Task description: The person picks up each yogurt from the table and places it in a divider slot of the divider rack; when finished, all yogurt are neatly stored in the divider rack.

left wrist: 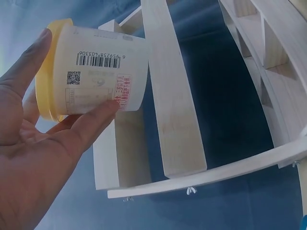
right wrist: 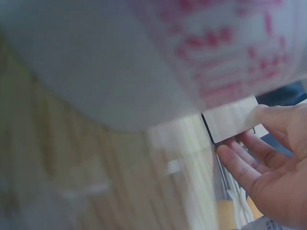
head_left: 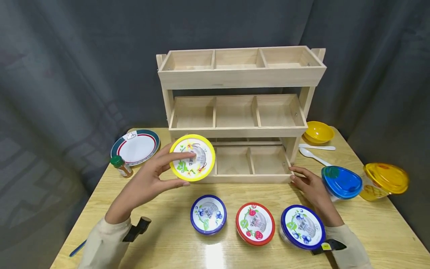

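Note:
My left hand [head_left: 147, 185] grips a tub with a yellow lid [head_left: 203, 166], raised in front of the left part of the wooden rack [head_left: 238, 79]. The left wrist view shows the tub's white side [left wrist: 98, 88], with a barcode and red print, between thumb and fingers. At the right end of the rack's bottom tier, my right hand [head_left: 314, 190] holds the corner with thumb and fingertips. Three tubs stand before the rack: one blue-lidded [head_left: 208, 215], one red-lidded [head_left: 255, 224], and another blue-lidded tub [head_left: 303, 227] beside my right wrist.
On the left are a plate [head_left: 136, 147], a green-capped jar [head_left: 121, 166] and a blue stick-like end [head_left: 78, 248]. On the right are a yellow bowl [head_left: 319, 132], white utensils [head_left: 315, 155], a blue-lidded container [head_left: 342, 182] and a yellow container [head_left: 386, 178]. Dark curtains hang behind.

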The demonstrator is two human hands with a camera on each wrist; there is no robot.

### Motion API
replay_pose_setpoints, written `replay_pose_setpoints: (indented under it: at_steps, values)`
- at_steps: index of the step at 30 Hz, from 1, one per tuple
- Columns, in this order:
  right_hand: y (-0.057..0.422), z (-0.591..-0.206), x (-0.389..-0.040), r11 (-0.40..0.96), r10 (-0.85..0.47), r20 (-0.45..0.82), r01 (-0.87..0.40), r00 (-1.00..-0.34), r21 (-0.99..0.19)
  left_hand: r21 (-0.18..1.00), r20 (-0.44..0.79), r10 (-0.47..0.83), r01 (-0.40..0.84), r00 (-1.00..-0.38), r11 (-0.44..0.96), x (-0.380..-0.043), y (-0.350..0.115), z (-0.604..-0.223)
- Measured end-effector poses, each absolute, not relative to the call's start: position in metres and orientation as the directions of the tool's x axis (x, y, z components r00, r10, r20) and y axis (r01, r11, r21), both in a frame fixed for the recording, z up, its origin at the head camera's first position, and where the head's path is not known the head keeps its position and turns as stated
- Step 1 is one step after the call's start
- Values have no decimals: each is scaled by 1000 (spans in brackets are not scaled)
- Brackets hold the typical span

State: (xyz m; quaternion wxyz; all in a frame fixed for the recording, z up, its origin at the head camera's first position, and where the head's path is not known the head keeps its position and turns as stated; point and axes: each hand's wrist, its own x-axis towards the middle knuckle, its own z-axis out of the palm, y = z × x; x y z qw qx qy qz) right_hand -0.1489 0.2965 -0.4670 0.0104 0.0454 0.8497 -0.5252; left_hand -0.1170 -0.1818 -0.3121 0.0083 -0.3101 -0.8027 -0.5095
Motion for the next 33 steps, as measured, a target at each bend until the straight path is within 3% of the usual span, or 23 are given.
replay_pose_setpoints:
  at_steps: [12,18,33]
  values:
    - [298,-470,-148,435,50,-77,91,-996,-896,823,351,481,510,-803,251,-140,-172,-301]
    - [299,-471,-149,441,45,-67,80,-997,-894,781,419,437,561,-796,274,-154,-172,-292]
    - [302,-471,-150,415,32,-86,92,-996,-905,800,488,379,576,-786,166,-181,-167,-289]
